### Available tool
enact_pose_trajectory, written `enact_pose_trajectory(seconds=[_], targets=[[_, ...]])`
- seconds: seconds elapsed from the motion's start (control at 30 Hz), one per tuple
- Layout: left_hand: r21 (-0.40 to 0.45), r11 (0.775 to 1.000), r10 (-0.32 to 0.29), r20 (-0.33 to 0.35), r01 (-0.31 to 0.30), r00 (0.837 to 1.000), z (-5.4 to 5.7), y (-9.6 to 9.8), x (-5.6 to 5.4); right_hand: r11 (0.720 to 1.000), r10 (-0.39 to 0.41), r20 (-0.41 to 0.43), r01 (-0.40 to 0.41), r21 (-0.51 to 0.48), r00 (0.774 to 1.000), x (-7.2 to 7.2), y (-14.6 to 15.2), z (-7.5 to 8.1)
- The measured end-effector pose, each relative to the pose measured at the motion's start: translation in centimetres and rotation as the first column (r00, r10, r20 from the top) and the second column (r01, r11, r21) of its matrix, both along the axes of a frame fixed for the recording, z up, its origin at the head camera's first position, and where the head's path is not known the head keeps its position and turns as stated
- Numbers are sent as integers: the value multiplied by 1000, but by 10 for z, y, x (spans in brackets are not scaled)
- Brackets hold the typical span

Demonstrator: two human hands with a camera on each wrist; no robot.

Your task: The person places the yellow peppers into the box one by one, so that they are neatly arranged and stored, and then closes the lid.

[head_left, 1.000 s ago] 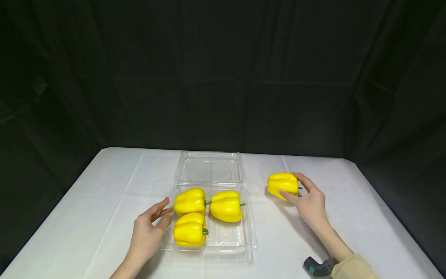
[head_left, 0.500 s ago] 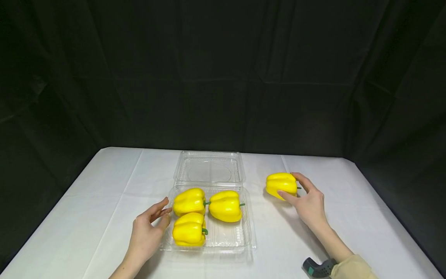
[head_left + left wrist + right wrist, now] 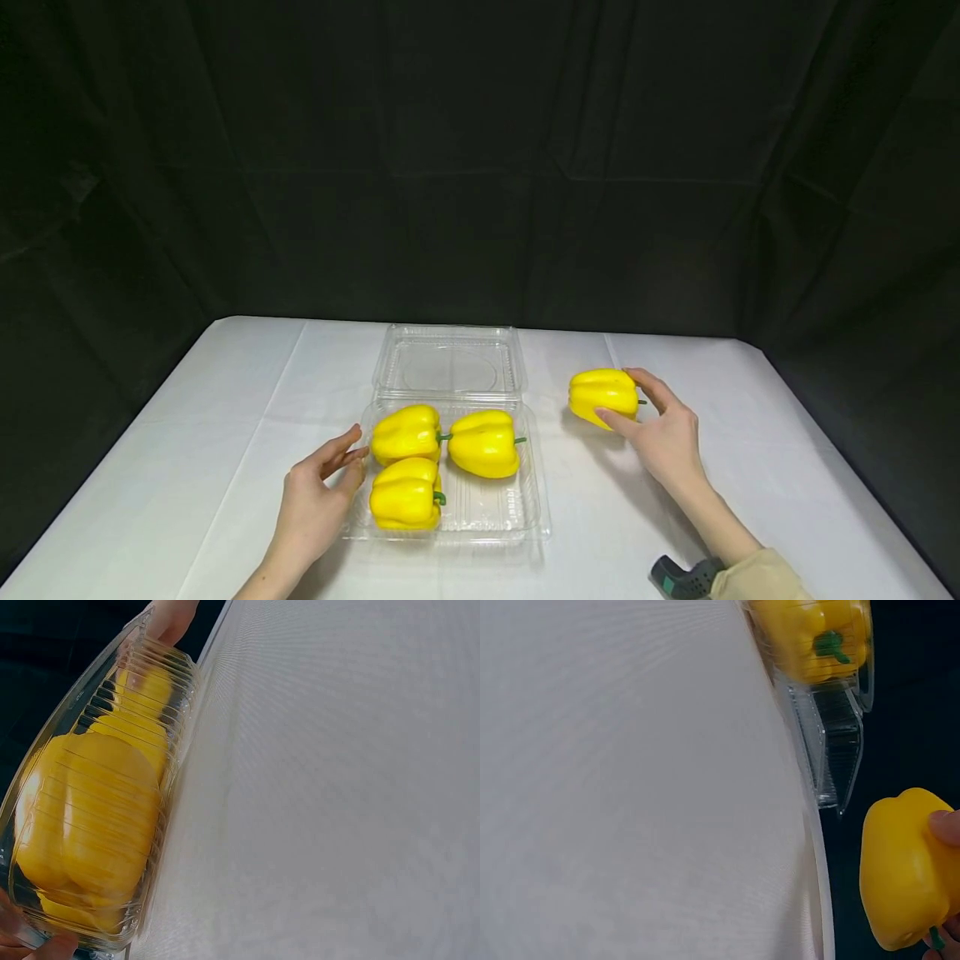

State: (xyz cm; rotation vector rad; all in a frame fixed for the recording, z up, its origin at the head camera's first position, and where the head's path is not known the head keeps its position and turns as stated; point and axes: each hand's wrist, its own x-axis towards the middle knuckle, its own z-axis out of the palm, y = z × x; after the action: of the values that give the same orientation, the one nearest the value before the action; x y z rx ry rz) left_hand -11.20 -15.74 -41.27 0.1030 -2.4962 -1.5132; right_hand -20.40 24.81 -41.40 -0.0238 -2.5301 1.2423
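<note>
A yellow bell pepper [image 3: 602,398] with a green stem is in my right hand [image 3: 667,437], thumb on its near side and fingers at its far side. It hangs just over the white table, right of a clear plastic clamshell container [image 3: 491,508]. Three more yellow peppers lie in the container: back left [image 3: 406,435], front left [image 3: 405,495] and back right [image 3: 483,444]. At the container's left edge my left hand [image 3: 315,500] pinches the rim; the thumb [image 3: 56,949] shows at the bottom of the left wrist view. Where the fingertips meet the plastic is partly hidden.
The container's lid [image 3: 450,362] lies folded back flat behind it. A dark wrist device [image 3: 684,577] sits by the beige right sleeve [image 3: 761,575]. Black cloth [image 3: 480,167] hangs behind and beside the white-covered table [image 3: 225,417].
My right hand has drifted slightly left and a little up with the pepper. The left hand and the container with its peppers look almost unchanged.
</note>
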Motion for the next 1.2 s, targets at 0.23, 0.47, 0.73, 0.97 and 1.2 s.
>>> enact_pose_trajectory(seconds=[0.23,0.47,0.73,0.97,1.2], targets=[[1,1000,-2,-6,2,1000,0,0,0,1000,20,-3,-20,-13,1000,4,-4,8],[7,1000,-3,-3,3,1000,0,0,1,998,42,7,-42,-37,999,10,-11,14],[-5,1000,-4,-11,4,1000,0,0,0,997,63,2,-63,-55,998,16,-20,21],[-10,1000,-6,-11,5,1000,-1,-1,0,994,84,1,-83,-76,996,22,-27,25],[6,1000,0,0,0,1000,-1,-1,0,991,107,-12,-107,-84,994,28,-34,28]])
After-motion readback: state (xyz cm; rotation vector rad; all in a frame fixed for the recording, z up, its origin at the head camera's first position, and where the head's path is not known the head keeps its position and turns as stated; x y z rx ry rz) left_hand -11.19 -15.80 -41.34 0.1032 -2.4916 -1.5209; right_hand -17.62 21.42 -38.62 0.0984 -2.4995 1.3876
